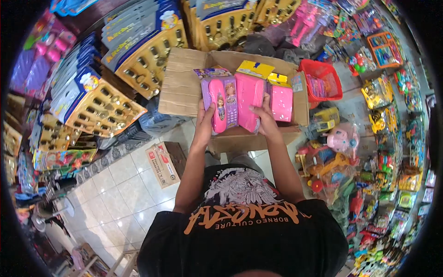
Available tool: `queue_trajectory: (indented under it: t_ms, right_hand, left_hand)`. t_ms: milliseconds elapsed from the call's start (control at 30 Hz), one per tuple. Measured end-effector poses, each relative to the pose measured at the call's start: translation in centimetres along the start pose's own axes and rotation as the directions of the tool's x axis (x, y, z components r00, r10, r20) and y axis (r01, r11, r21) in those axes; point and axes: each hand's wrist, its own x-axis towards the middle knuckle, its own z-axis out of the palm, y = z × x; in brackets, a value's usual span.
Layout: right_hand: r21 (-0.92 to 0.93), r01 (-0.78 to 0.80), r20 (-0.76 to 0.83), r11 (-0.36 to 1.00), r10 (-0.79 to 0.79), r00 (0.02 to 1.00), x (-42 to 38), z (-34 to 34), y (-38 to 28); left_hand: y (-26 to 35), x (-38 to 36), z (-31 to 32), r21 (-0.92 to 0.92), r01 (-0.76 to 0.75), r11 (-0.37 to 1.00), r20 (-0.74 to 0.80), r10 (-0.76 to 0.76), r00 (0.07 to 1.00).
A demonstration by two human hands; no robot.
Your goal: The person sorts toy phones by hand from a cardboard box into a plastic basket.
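Note:
My left hand is closed on the lower left edge of a packaged toy phone, a pink handset in a purple box with a cartoon figure on it. At its right, my right hand grips a pink package with a yellow header card, its thumb across the front. The two packages touch side by side and are held over an open cardboard box. Inside that box, to the right, sits another pink package with a yellow top. My fingers behind the packages are hidden.
Carded kitchen sets hang in rows at the left and back. A red plastic basket stands right of the box. Bagged toys lie at the right, beside a wall of small toys. A small carton rests on the tiled floor.

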Motion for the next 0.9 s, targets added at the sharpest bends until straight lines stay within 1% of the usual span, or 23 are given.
queue_trajectory:
  t_ms: [67, 100, 167, 200, 267, 300, 333, 367, 400, 433, 467, 500, 533, 600, 633, 667, 733, 800, 867, 900]
  right_hand:
    - [-0.015, 0.05, 0.041, 0.999, -0.05, 0.998, -0.7, -0.9, -1.3]
    - [-0.01, 0.064, 0.027, 0.998, -0.064, 0.998, -1.1, -1.5, -1.7]
    - [0.018, 0.101, 0.078, 0.995, -0.102, 0.992, -2.1, -2.8, -2.6]
    - [0.027, 0.117, 0.07, 0.993, -0.119, 0.99, -2.7, -3.3, -2.9]
    - [-0.009, 0.155, -0.006, 0.988, -0.155, 0.988, -3.8, -4.4, -3.5]
    - [-0.004, 0.17, -0.018, 0.985, -0.17, 0.985, -4.2, -5.5, -3.7]
    - [-0.076, 0.218, 0.008, 0.973, -0.218, 0.976, -4.6, -7.0, -3.7]
    - [-0.149, 0.266, 0.036, 0.952, -0.264, 0.964, -5.0, -8.4, -4.0]
    - [-0.151, 0.282, 0.021, 0.947, -0.283, 0.959, -5.6, -9.5, -4.5]
    - [-0.263, 0.25, -0.019, 0.932, -0.264, 0.964, -6.3, -10.5, -4.9]
    - [-0.369, 0.209, -0.062, 0.906, -0.248, 0.967, -6.9, -11.5, -5.3]
    - [-0.371, 0.241, -0.083, 0.897, -0.29, 0.953, -7.5, -12.0, -6.0]
    - [-0.369, 0.247, -0.1, 0.896, -0.302, 0.948, -8.2, -12.6, -6.8]
    - [-0.46, 0.334, -0.134, 0.822, -0.437, 0.889, -9.7, -13.7, -8.4]
    - [-0.45, 0.357, -0.169, 0.819, -0.471, 0.866, -10.2, -14.9, -8.4]
    - [-0.445, 0.36, -0.187, 0.82, -0.478, 0.858, -10.8, -15.7, -8.7]
    - [-0.402, 0.423, -0.259, 0.812, -0.544, 0.798, -12.2, -17.2, -9.5]
    - [-0.386, 0.412, -0.292, 0.826, -0.533, 0.794, -13.5, -19.1, -9.9]
    - [-0.307, 0.362, -0.339, 0.88, -0.457, 0.822, -14.8, -21.2, -10.1]
    - [-0.307, 0.371, -0.354, 0.876, -0.467, 0.81, -15.6, -22.3, -10.3]
  left_hand:
    - [-1.3, 1.1, 0.7, -0.031, 0.029, 0.999, 0.114, -0.025, 0.993]
    - [-1.6, 1.1, 1.5, -0.024, 0.034, 0.999, 0.132, -0.03, 0.991]
    - [-2.2, 1.1, 3.2, 0.021, 0.083, 0.996, 0.089, -0.085, 0.992]
    - [-2.9, 1.3, 3.7, 0.034, 0.081, 0.996, 0.105, -0.084, 0.991]
    - [-5.5, 2.1, 4.3, -0.033, 0.09, 0.995, 0.126, -0.086, 0.988]
    - [-6.2, 2.3, 5.1, -0.036, 0.072, 0.997, 0.112, -0.068, 0.991]
    - [-6.9, 2.4, 5.7, -0.029, 0.077, 0.997, 0.13, -0.073, 0.989]
    - [-7.5, 2.5, 6.5, -0.063, 0.108, 0.992, 0.196, -0.094, 0.976]
    - [-7.8, 2.4, 7.6, -0.094, 0.143, 0.985, 0.263, -0.113, 0.958]
    - [-8.2, 2.1, 8.8, -0.085, 0.15, 0.985, 0.286, -0.12, 0.951]
    - [-8.7, 1.8, 10.0, -0.034, 0.144, 0.989, 0.295, -0.128, 0.947]
    - [-9.2, 1.4, 11.2, 0.016, 0.136, 0.991, 0.303, -0.135, 0.944]
    - [-9.9, 1.0, 12.3, 0.026, 0.143, 0.989, 0.319, -0.143, 0.937]
    - [-11.5, 0.1, 14.3, 0.051, 0.202, 0.978, 0.328, -0.207, 0.922]
    - [-12.6, 0.0, 15.0, 0.005, 0.228, 0.974, 0.394, -0.211, 0.894]
    - [-13.5, -0.2, 15.8, 0.022, 0.234, 0.972, 0.406, -0.223, 0.887]
    - [-14.7, -1.2, 17.9, 0.073, 0.278, 0.958, 0.432, -0.282, 0.857]
    - [-15.7, -2.0, 20.0, 0.067, 0.286, 0.956, 0.473, -0.283, 0.834]
    - [-17.1, -2.8, 22.0, 0.041, 0.35, 0.936, 0.536, -0.316, 0.783]
    - [-18.4, -2.9, 22.8, 0.055, 0.354, 0.934, 0.549, -0.324, 0.77]
